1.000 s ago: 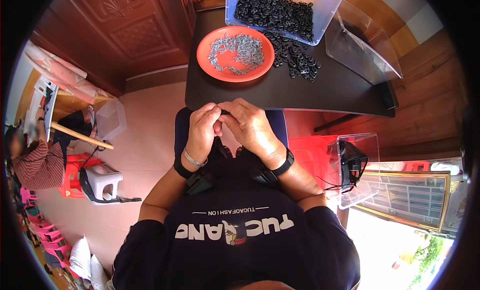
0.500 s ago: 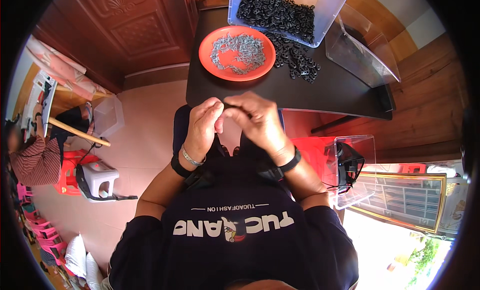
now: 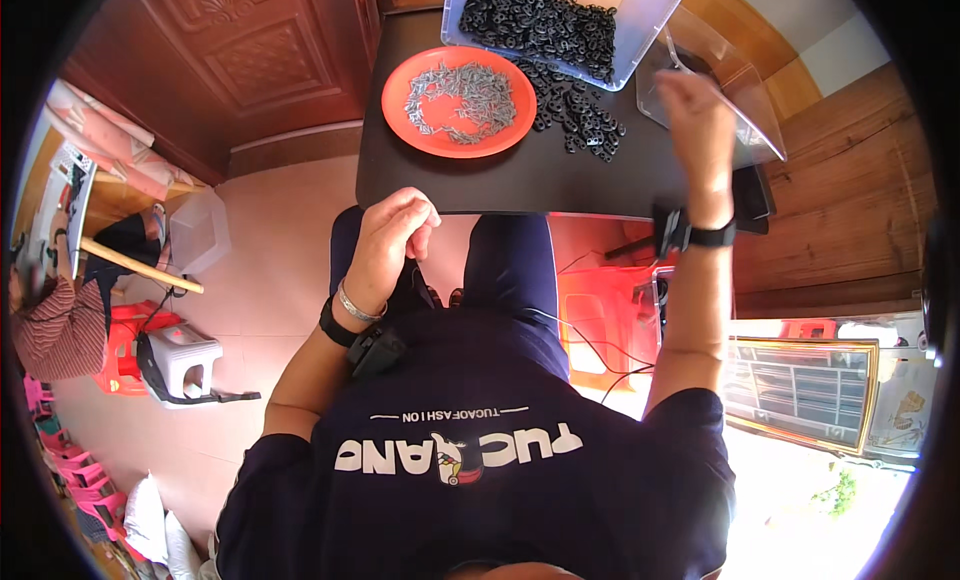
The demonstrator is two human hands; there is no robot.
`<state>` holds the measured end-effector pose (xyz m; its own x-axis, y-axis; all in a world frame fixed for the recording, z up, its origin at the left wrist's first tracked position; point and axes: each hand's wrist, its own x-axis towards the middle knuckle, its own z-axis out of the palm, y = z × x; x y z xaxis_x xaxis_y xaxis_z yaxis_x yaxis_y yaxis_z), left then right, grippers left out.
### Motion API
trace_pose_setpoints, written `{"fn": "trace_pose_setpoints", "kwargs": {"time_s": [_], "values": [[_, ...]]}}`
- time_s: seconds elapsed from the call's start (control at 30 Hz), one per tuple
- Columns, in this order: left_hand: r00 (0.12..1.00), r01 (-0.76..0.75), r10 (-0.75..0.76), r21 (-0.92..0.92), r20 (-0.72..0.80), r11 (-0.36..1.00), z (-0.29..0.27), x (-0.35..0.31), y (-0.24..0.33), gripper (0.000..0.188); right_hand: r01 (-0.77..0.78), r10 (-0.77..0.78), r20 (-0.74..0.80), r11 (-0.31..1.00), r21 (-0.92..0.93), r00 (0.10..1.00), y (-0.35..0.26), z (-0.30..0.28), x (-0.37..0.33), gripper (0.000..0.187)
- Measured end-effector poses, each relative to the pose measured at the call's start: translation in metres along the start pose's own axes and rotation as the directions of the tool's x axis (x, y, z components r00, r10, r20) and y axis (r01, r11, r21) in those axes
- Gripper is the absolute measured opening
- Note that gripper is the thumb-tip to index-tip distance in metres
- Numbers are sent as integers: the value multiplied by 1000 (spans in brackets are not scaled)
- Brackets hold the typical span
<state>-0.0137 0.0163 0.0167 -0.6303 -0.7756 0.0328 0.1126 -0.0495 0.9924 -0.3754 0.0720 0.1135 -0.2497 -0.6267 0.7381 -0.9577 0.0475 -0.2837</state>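
Keep the right hand [image 3: 697, 120], its opening and contents too blurred to tell, clear of the transparent bin [image 3: 758, 135], left hand [image 3: 395, 232] half-curled, contents hidden, black plastic links [image 3: 588, 125] beside the orange plate [image 3: 396, 105].

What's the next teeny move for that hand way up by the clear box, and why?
Perhaps ease the right hand down toward the clear box: it's raised in front of or over that box, apart from the curled left hand near the black table. Blur hides whether the right hand holds anything.
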Motion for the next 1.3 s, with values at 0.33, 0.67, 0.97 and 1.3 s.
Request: {"fn": "trace_pose_setpoints", "kwargs": {"time_s": [0.33,0.67,0.97,1.3], "values": [[998,37,-36,-22,56,999,4,6,-5,26,-24,85,384,987,-160,920,-29,61,-76,20],[996,55,-59,49,71,997,2,15,-4,25,-164,123,470,985,48,874,-37,69,-68,15],[993,-47,45,16,109,999,14,22,-4,21,-633,-10,762,551,544,647,-141,65,-84,9],[989,-135,142,125,-48,983,-10,14,-6,23,-260,-168,588,778,572,791,-140,87,-45,12]]}}
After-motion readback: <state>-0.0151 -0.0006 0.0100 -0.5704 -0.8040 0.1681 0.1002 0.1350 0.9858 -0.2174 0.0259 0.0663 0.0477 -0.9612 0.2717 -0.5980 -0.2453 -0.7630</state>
